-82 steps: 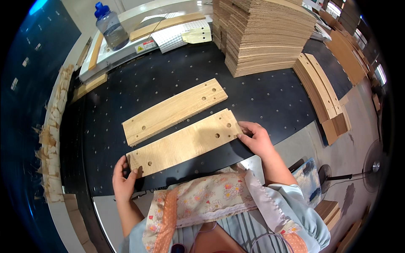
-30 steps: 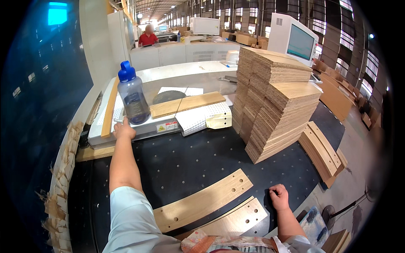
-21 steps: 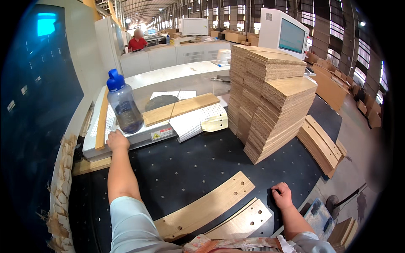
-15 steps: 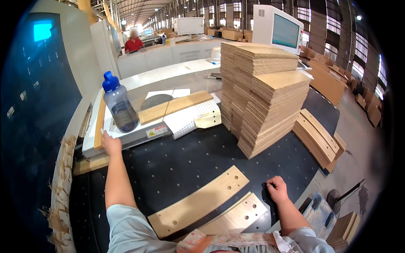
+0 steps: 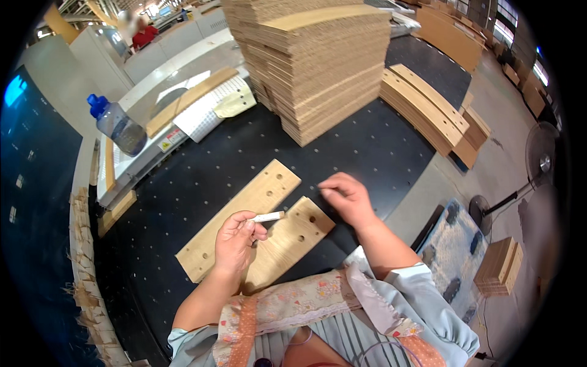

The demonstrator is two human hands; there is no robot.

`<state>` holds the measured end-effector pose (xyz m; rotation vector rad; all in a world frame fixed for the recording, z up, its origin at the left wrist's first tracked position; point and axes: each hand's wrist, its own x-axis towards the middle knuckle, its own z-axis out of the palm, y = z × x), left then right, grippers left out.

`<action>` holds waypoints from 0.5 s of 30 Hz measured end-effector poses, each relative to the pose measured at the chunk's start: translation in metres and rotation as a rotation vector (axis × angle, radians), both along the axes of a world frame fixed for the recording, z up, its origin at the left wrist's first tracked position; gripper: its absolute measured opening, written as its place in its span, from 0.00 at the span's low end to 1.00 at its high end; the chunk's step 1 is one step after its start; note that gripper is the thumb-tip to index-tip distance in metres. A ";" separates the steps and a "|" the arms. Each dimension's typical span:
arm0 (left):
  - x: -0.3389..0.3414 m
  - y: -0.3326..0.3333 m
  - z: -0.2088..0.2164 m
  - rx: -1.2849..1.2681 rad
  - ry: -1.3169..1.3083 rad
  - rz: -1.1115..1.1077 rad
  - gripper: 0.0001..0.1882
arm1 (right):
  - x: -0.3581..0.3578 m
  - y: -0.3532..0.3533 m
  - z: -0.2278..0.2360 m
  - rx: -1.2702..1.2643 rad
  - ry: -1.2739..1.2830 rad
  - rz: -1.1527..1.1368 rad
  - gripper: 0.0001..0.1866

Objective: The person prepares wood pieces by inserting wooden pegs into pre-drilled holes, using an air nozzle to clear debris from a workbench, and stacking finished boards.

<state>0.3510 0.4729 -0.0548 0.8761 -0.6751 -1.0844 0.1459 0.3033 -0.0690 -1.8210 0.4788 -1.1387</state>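
My left hand [image 5: 235, 241] is closed in a pinch around a short white stick with a tan end [image 5: 268, 216]. It hovers over two curved wooden boards, and the stick points to the right. The longer board [image 5: 235, 221] lies on the left, with round holes near its ends. A shorter-looking board [image 5: 286, 248] is beside it, holes at its far end, its near part hidden by my hand and apron. To the right of the boards, my right hand [image 5: 347, 197] is raised with curled fingers, slightly blurred. Whether anything sits inside them is hidden.
A tall stack of wood panels [image 5: 342, 67] stands on the black dotted table [image 5: 202, 177]. Curved boards [image 5: 422, 116] are piled at the right edge. A blue-capped bottle [image 5: 122, 129] rests on the machine ledge at left. A fan [image 5: 541, 162] stands on the floor at right.
My left hand has come back from the ledge by the bottle to above the boards, now with the white stick. My right hand has lifted and moved inward. The view has shifted downward.
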 end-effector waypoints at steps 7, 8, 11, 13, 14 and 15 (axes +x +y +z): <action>-0.039 -0.006 0.014 0.101 -0.375 -0.148 0.12 | 0.004 0.023 0.038 -0.244 0.195 0.375 0.11; -0.043 -0.006 0.018 0.058 -0.359 -0.168 0.16 | 0.003 0.024 0.039 -0.241 0.253 0.396 0.11; -0.038 -0.013 0.018 -0.111 -0.333 -0.148 0.23 | -0.007 0.021 0.034 -0.097 0.147 0.402 0.08; -0.025 -0.019 0.018 0.084 -0.863 -0.005 0.32 | -0.018 0.020 0.034 0.033 0.130 0.424 0.08; -0.021 -0.028 0.024 0.131 -1.216 0.064 0.34 | -0.023 0.020 0.033 0.100 0.123 0.431 0.08; -0.016 -0.032 0.030 0.179 -1.575 0.143 0.36 | -0.027 0.021 0.031 0.176 0.085 0.451 0.07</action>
